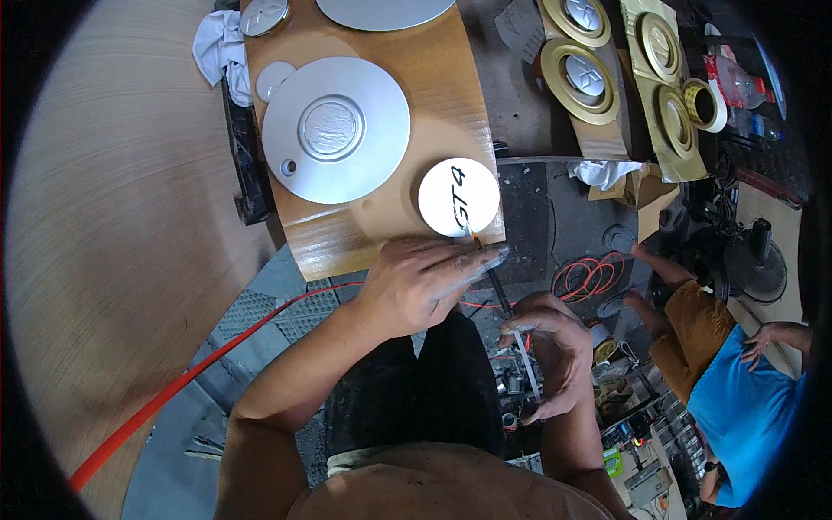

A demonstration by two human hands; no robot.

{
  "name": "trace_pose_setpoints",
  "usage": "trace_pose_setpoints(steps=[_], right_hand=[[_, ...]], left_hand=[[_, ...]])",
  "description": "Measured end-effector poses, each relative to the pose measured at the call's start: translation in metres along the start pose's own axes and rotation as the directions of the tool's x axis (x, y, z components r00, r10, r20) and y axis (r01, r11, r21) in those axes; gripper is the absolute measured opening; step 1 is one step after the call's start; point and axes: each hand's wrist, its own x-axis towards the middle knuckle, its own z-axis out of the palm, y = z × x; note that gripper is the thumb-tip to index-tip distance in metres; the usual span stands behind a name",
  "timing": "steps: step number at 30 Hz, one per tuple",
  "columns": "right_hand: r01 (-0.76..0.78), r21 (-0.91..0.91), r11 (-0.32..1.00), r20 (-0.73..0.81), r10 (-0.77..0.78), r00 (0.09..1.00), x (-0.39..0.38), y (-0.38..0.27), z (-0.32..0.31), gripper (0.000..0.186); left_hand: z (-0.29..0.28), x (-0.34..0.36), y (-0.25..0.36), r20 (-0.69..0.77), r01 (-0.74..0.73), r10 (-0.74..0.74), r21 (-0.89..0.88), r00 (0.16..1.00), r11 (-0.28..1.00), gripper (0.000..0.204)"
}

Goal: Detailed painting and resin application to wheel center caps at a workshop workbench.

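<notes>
A round white disc (439, 198) with black raised-looking lettering lies near the front right corner of the brown board. My left hand (425, 279) is at the board's front edge, its fingers closed around the front part of a slim stick-like tool (495, 282). The tool's thin tip touches the disc's near edge. Dark at the front and white at the rear, it runs back into my right hand (559, 351), whose fingers and thumb hold the white end. Its exact kind is unclear. Greyish smudges mark my fingers.
A silver wheel cover (368, 113) lies on the brown board (325, 247), with another silver disc (386, 10) behind. Gold rings (555, 69) and a tape roll (718, 106) are at the far right. A red hose (186, 374) crosses left. A person in blue (745, 416) sits right.
</notes>
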Motion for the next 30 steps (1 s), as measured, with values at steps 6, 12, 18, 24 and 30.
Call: trace_pose_setpoints(steps=[6, 12, 18, 24, 30], right_hand=[[-0.013, -0.001, 1.000, 0.003, 0.013, 1.000, 0.0001, -0.0009, 0.0009, 0.090], [0.007, 0.003, 1.000, 0.000, -0.007, 1.000, -0.0005, -0.0004, 0.0018, 0.090], [-0.011, 0.017, 1.000, -0.010, 0.011, 1.000, -0.0017, 0.0000, 0.0017, 0.090], [-0.015, 0.017, 1.000, -0.017, 0.015, 1.000, -0.0012, -0.0009, 0.0033, 0.090], [0.000, 0.002, 1.000, -0.012, 0.000, 1.000, -0.0012, 0.0000, 0.0022, 0.089]], left_hand=[[-0.0005, -0.0011, -0.0022, -0.005, -0.026, 0.026, 0.035, 1.000, 0.999, 0.037], [-0.0008, 0.0005, -0.0016, -0.014, -0.029, 0.029, 0.007, 0.999, 1.000, 0.038], [0.0007, 0.0001, -0.0015, -0.027, -0.026, 0.026, 0.008, 0.999, 1.000, 0.040], [0.0007, -0.0003, -0.0027, -0.020, -0.037, 0.037, 0.027, 0.999, 0.999, 0.042], [0.0020, -0.0010, -0.0039, -0.020, -0.039, 0.039, 0.018, 0.999, 0.999, 0.042]])
